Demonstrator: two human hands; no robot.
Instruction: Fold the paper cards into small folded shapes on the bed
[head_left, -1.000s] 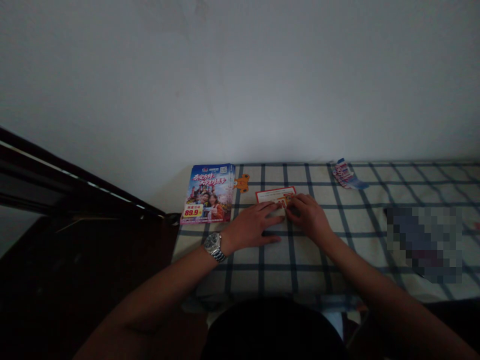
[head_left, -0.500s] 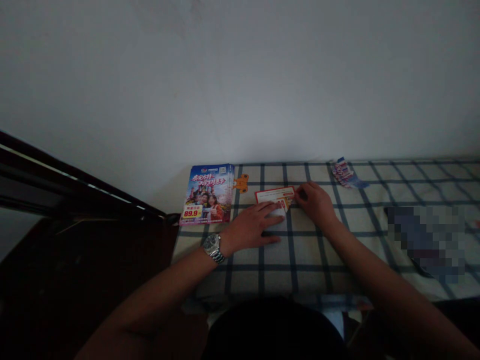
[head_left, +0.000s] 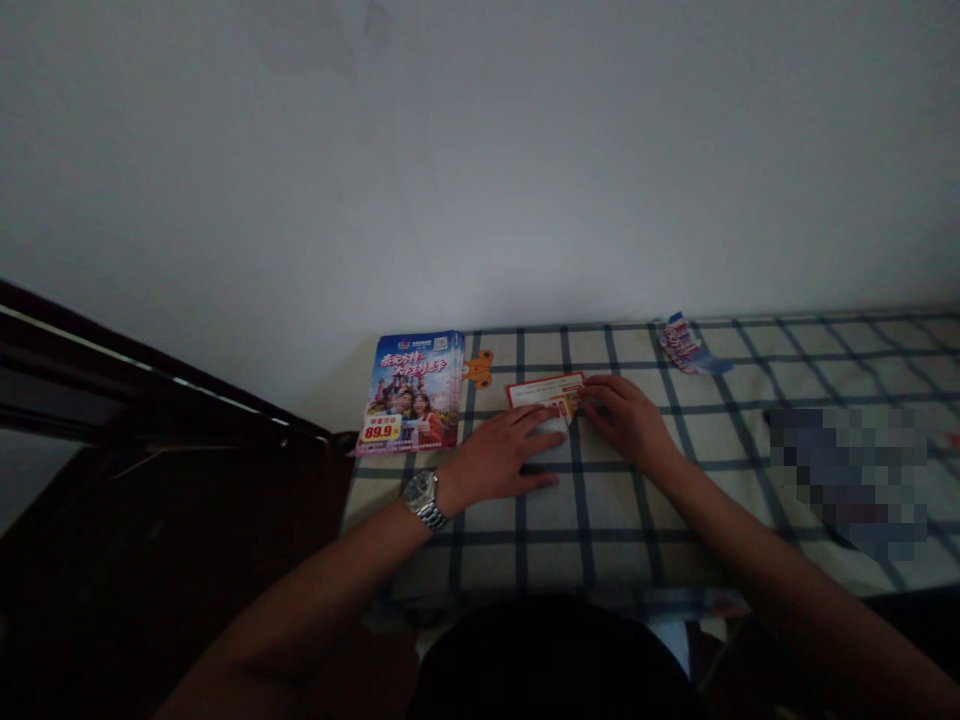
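A partly folded paper flyer [head_left: 546, 388] with a red border lies on the checked cloth in the middle of the table. My left hand [head_left: 504, 455], with a metal watch [head_left: 424, 500] at the wrist, rests flat over its lower left part, fingers spread. At the flyer's right edge, my right hand [head_left: 624, 420] has its thumb and fingers bent together on the folded corner. The right fingertips partly hide that corner, and the left fingers cover the lower fold.
A stack of printed flyers [head_left: 414, 392] lies at the left, with an orange bear-shaped piece [head_left: 478, 370] beside it. Folded blue-and-pink paper [head_left: 686, 345] lies at the back right. A blurred-out dark object [head_left: 844, 480] is on the right. The wall [head_left: 480, 160] stands behind the table.
My right hand has shifted slightly left and down, its fingers now further over the flyer's right edge. My left hand has stayed in place on the paper.
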